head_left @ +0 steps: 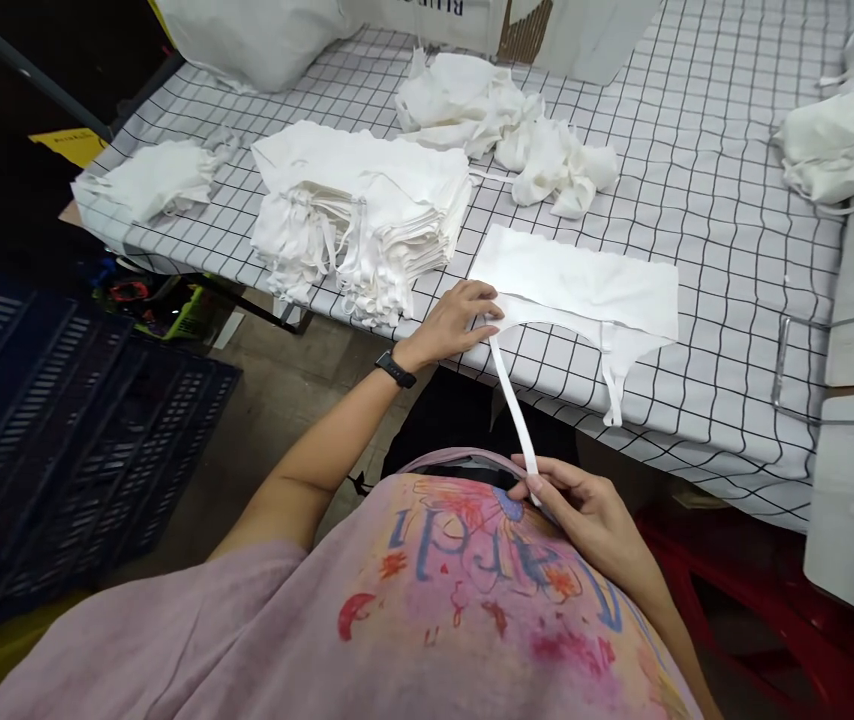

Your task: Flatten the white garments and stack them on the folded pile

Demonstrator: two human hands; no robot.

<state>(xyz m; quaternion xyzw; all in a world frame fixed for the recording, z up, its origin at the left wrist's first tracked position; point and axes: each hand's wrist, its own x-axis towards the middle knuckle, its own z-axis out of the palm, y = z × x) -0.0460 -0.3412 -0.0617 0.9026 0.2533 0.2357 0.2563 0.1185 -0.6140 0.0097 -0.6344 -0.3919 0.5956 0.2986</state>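
Observation:
A white strappy top [577, 275] lies flat near the table's front edge, its straps toward me. My left hand [461, 322] is closed on the corner where the left strap joins the cloth, thumb below and fingers on top. From there the white strap [513, 405] runs down, stretched straight, over the table edge. Close to my body, my right hand [584, 505] pinches the strap's lower end between thumb and fingers. The other strap [613, 395] hangs loose in a short loop on the tablecloth.
Left of the top stands a thick stack of similar white garments [367, 200]. A smaller pile [153, 178] lies farther left. Crumpled white pieces [472, 105] lie behind, with more [847, 145] at the right. Dark crates [59, 430] stand at the left, a red stool [757, 610] below right.

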